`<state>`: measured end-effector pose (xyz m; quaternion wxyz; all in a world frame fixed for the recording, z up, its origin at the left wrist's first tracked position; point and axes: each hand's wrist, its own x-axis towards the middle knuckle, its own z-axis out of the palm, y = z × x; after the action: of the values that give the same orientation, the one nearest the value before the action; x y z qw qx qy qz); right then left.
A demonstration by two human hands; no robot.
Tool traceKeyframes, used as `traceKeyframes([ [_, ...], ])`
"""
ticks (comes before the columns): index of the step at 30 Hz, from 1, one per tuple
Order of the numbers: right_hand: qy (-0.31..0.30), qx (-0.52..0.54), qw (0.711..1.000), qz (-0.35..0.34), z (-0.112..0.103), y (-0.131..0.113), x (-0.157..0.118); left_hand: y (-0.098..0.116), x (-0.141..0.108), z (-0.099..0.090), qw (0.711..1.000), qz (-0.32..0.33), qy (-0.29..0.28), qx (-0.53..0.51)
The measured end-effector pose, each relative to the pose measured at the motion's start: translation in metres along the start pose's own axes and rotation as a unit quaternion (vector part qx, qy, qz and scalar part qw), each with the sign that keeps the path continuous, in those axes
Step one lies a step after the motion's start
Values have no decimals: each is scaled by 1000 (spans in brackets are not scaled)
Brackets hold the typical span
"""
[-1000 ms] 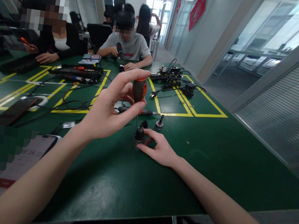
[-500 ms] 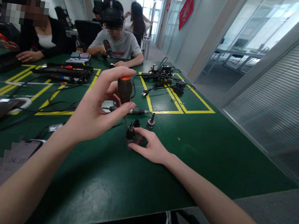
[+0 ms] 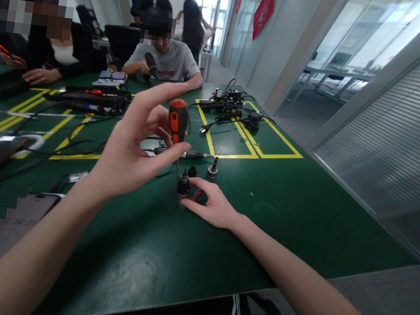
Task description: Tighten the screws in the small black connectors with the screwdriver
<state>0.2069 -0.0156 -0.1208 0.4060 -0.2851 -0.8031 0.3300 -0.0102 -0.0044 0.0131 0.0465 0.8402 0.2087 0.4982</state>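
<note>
My left hand (image 3: 130, 141) is closed on a screwdriver (image 3: 177, 119) with a dark handle and orange inlays. Its thumb lies against the lower handle, while the index finger is raised off the orange end. The thin shaft points down beside a small black tapered part (image 3: 183, 185) with a metal tip, standing upright on the green table; whether the blade touches it I cannot tell. My right hand (image 3: 214, 205) pinches that part from the right with thumb and fingers. Just behind are another small black piece (image 3: 192, 171) and a round metal part with a stem (image 3: 213, 169).
A corded dark pen-shaped tool (image 3: 190, 155) lies behind the parts. Cables and plugs (image 3: 233, 106) are heaped at the back within yellow tape (image 3: 233, 156). At left are a tool tray (image 3: 96, 100) and a phone (image 3: 34, 211). Co-workers sit across the table (image 3: 285, 204).
The screwdriver handle has turned, now showing its orange inlay. My left index finger has lifted off the handle's end. My right hand and the tapered part stay in place.
</note>
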Motion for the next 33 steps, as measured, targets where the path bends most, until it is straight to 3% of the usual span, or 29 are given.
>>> traceKeyframes([
  [4, -4, -6, 1000, 4, -1, -1, 0, 3, -1, 1, 1000, -3, 9, 30],
  [9, -3, 2, 1000, 9, 0, -1, 0, 6, 1, 0, 999, -21, -22, -24],
  [16, -3, -11, 1000, 17, 0, 0, 0, 3, 1, 2, 1000, -2, -1, -15],
  [33, -8, -2, 1000, 15, -1, 0, 0, 7, 1, 3, 998, -31, 2, -47],
])
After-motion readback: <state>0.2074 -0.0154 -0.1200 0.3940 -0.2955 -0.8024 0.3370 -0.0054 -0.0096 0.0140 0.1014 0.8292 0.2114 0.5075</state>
